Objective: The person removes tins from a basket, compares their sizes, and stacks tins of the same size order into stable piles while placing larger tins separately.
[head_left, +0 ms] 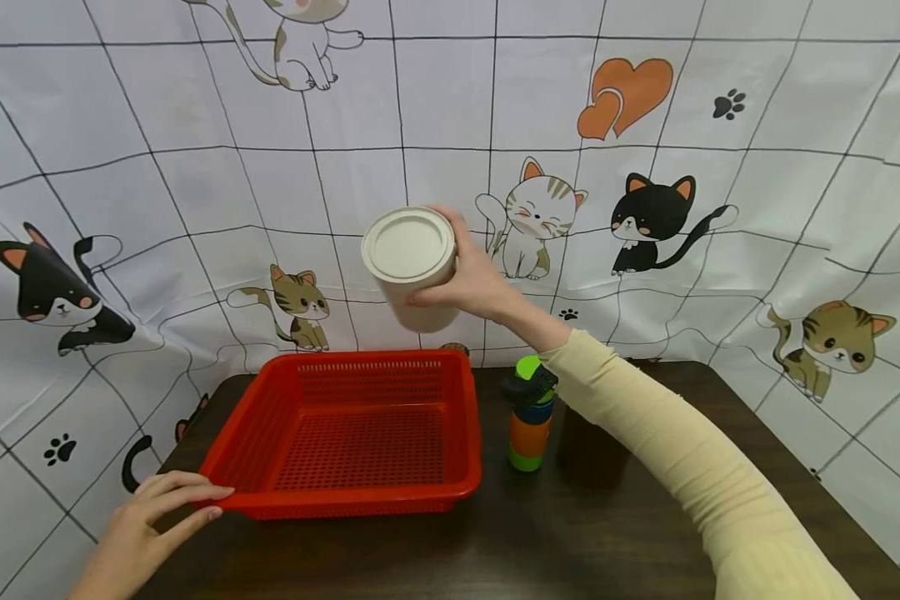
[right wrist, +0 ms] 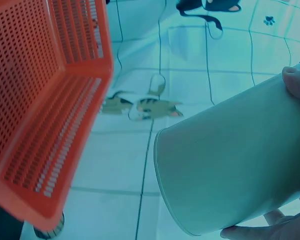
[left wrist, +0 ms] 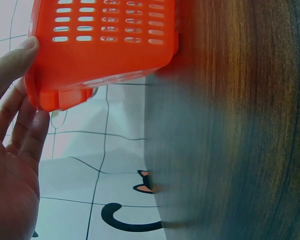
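A white cylindrical canister [head_left: 408, 246] with a flat round lid is held in the air by my right hand [head_left: 468, 271], above the back of a red perforated plastic basket [head_left: 345, 502]. The fingers wrap its side; in the right wrist view the smooth canister [right wrist: 235, 160] lies tilted, with the thumb and fingertips on opposite sides. At the basket's front left corner my left hand [head_left: 146, 521] holds the rim. Seen from the left wrist, the thumb and fingers of this hand [left wrist: 15, 145] grip either side of the basket's rim [left wrist: 32, 80]. The basket's inside shows only its slotted floor and walls.
A green, orange and blue bottle [head_left: 528, 433] with a black top part stands right of the basket, beside the right sleeve [head_left: 667, 442]. All this is on a dark brown wooden table [head_left: 540, 533]. A white sheet [head_left: 450, 100] with grid lines and cartoon cats hangs behind.
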### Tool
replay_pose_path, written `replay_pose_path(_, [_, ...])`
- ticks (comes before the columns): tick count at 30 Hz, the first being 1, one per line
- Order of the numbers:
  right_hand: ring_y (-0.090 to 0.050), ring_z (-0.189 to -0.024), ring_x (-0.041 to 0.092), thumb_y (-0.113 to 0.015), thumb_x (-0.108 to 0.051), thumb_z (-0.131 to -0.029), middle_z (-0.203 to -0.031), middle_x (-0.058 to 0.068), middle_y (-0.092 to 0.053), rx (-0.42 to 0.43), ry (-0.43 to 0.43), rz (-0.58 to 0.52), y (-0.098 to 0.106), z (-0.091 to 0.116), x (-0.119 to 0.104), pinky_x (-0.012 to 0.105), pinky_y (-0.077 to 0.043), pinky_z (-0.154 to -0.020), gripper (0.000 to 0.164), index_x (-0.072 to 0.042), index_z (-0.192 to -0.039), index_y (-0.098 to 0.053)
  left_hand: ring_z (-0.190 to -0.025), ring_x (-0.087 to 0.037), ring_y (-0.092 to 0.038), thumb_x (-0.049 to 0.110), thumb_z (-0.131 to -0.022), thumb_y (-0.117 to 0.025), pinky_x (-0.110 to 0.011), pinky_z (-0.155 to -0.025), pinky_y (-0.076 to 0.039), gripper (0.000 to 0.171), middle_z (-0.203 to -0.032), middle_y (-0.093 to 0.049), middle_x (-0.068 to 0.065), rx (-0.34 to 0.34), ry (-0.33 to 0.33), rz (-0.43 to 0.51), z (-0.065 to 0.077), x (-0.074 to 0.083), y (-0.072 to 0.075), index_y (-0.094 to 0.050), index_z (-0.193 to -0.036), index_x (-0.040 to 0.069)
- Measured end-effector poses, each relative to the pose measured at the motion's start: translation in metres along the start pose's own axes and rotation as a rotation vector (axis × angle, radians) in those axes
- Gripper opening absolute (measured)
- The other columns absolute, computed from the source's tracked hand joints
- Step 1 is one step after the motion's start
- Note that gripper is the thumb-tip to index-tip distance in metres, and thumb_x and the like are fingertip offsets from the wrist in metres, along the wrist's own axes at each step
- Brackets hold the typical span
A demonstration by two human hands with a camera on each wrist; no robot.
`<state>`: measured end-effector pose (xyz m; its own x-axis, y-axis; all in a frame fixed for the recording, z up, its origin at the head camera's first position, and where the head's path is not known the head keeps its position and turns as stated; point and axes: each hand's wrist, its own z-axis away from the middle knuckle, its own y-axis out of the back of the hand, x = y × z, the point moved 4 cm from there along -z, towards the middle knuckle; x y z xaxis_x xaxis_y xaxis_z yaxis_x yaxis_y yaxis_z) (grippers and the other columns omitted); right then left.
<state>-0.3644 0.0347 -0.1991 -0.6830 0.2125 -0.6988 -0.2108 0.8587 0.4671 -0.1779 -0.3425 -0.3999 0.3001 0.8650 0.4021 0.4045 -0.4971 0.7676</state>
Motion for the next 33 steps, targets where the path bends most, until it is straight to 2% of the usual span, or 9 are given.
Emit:
replay_pose_path(6, [-0.046,-0.133,0.021,-0.091,-0.008,-0.064,-0.144,0.003,-0.045,0.064,-0.029,-0.041,0.036,0.014,0.001,0.051,-0.034,-0.113,0.110,-0.030,-0.149,-0.026,-0.094,0.015,-0.038,0.018,-0.075,-0.085,-0.015,-0.071,-0.034,0.031,-0.102,-0.060,0.020,0.001,-0.016,0.008,-0.001,0.000,0.000,-0.077,-0.101,0.034])
replay_pose_path(11, [-0.045,-0.133,0.022,-0.090,-0.007,-0.065,-0.145,0.003,-0.043,0.120,-0.046,-0.020,0.067,0.029,0.003,0.054,-0.033,-0.113,0.107,-0.030,-0.149,-0.027,-0.094,0.015,-0.039,0.017,-0.075,-0.085,-0.014,-0.071,-0.035,0.032,-0.102,-0.060,0.021,0.003,-0.036,0.017,-0.002,0.002,0.001,-0.077,-0.102,0.032])
replay_pose_path(17, [-0.040,-0.137,0.026,-0.088,-0.003,-0.067,-0.149,0.004,-0.038,0.167,-0.067,0.011,0.099,0.048,0.006,0.061,-0.030,-0.114,0.109,-0.027,-0.152,-0.024,-0.093,0.015,-0.038,0.018,-0.075,-0.085,-0.017,-0.071,-0.036,0.031,-0.101,-0.060,0.021,-0.002,-0.021,0.004,-0.001,0.000,0.001,-0.077,-0.101,0.032])
replay_pose_path(26, [-0.037,-0.140,0.029,-0.088,-0.005,-0.068,-0.151,0.004,-0.034,0.231,-0.142,0.116,0.135,0.081,0.013,0.067,-0.030,-0.112,0.108,-0.034,-0.151,-0.025,-0.093,0.015,-0.038,0.017,-0.075,-0.085,-0.018,-0.069,-0.037,0.032,-0.102,-0.059,0.021,-0.016,-0.005,-0.001,-0.001,-0.001,0.001,-0.077,-0.102,0.033])
replay_pose_path(33, [-0.040,-0.138,0.020,-0.087,-0.001,-0.070,-0.151,0.002,-0.036,0.277,-0.142,0.129,0.157,0.102,0.016,0.060,-0.033,-0.112,0.109,-0.033,-0.152,-0.022,-0.093,0.015,-0.038,0.018,-0.075,-0.085,-0.017,-0.069,-0.036,0.033,-0.102,-0.059,0.022,-0.011,-0.013,0.003,-0.001,-0.002,0.001,-0.076,-0.101,0.035])
